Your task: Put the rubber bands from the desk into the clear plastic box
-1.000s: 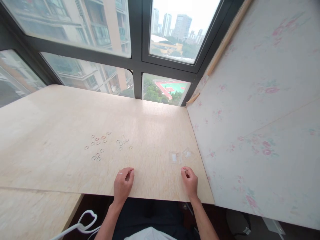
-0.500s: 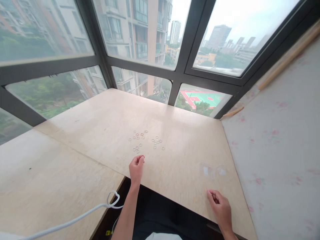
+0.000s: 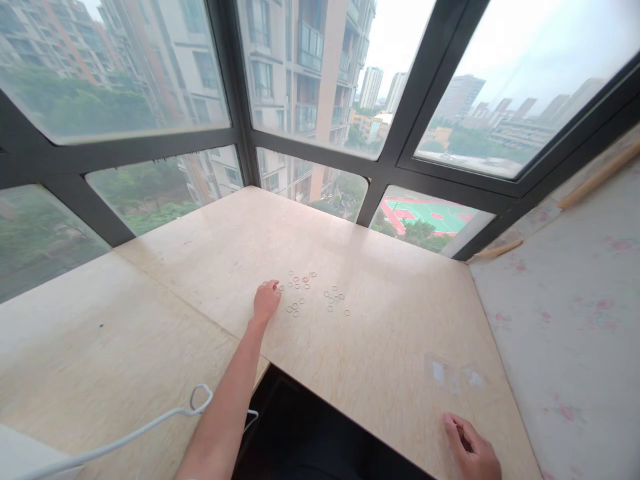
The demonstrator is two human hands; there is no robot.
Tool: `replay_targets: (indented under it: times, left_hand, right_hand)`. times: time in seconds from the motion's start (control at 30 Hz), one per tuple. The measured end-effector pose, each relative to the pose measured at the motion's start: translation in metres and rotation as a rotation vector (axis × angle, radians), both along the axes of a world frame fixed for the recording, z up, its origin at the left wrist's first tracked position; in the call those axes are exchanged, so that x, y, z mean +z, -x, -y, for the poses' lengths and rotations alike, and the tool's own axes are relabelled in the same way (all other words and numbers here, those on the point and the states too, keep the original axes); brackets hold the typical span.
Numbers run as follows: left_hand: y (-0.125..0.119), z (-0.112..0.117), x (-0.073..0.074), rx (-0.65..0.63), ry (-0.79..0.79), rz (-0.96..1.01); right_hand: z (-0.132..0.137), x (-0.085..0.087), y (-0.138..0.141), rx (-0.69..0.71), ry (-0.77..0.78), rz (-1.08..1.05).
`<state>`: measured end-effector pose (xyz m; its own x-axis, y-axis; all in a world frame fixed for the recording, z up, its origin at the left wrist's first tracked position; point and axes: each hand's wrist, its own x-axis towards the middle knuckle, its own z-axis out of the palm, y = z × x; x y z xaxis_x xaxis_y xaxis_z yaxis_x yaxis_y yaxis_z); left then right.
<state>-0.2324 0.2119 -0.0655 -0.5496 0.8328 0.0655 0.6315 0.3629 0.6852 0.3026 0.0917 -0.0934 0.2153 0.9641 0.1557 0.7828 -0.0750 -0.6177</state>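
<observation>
Several small thin rings [image 3: 315, 293] lie scattered on the pale wooden table [image 3: 380, 333]. My left hand [image 3: 265, 300] reaches out to the left edge of that scatter, its fingers curled together with their tips down on the table beside the nearest rings. Whether a ring is pinched in them is hidden. My right hand [image 3: 473, 453] rests on the table's near right edge, fingers loosely curled, its palm turned away. Two small clear plastic bags [image 3: 453, 377] lie just beyond it.
A second table [image 3: 100, 347] adjoins on the left, and a white cable with a loop [image 3: 150, 423] lies on it. A flowered board [image 3: 575, 313] stands along the right side. Dark-framed windows [image 3: 395, 143] close off the far side.
The view has swung left and upward. My left arm has stretched forward from the near edge to the rings. My right hand has stayed near the front edge.
</observation>
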Motion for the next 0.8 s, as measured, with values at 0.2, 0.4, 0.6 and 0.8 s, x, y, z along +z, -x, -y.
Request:
replay_targets:
  times: [0.2,0.4,0.6,0.8]
  left_hand:
    - [0.023,-0.013,0.002,-0.215,0.107,-0.147]
    - [0.024,-0.014,-0.001,-0.229,0.17,-0.249]
    - [0.01,-0.008,-0.002,-0.181,0.194,-0.316]
    - [0.001,-0.002,-0.001,-0.109,0.176,-0.294]
  right_hand:
    - [-0.005,-0.003,0.0,-0.012,-0.004,-0.004]
    - [-0.005,0.0,0.002,-0.002,0.028,0.008]
    - [-0.004,-0.003,0.002,-0.003,-0.029,0.018]
    - [-0.004,-0.005,0.0,0.038,-0.042,0.035]
